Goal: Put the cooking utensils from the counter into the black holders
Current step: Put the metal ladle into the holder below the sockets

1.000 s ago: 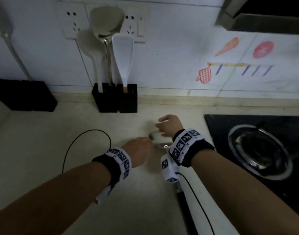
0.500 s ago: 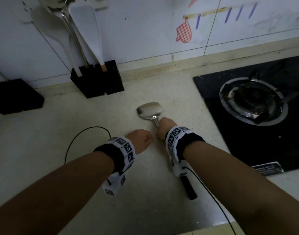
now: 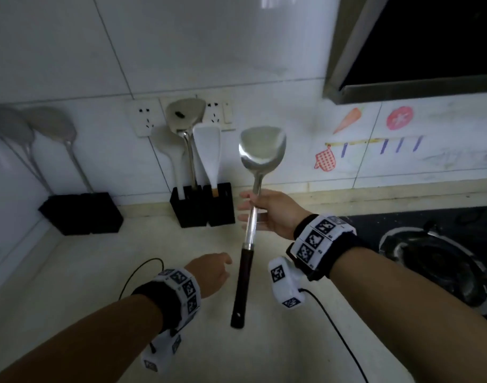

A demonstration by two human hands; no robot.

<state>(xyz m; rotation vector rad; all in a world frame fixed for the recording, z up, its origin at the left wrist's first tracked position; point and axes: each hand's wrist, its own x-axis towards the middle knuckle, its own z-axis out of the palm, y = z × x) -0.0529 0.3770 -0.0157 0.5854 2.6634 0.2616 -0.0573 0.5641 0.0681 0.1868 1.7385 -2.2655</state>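
Your right hand (image 3: 274, 212), in the middle of the frame, is pinching the metal shaft of the spatula (image 3: 254, 205) between thumb and fingers, just under its blade. The spatula is off the counter (image 3: 71, 272) and stands nearly upright: the shiny blade is at the top, the dark handle hangs down toward the lower middle of the frame. So its long axis already runs roughly the way the slots need it, handle end lowest. The nearer black holder (image 3: 203, 205) sits just left of your right hand, against the wall, already carrying three utensils. A second black holder (image 3: 80, 213) is at the far left with two more. Your left hand (image 3: 210, 273) is loosely curled and holds nothing, just left of the handle. The move ahead is likely a short carry leftward, then lowering the handle into a free slot.
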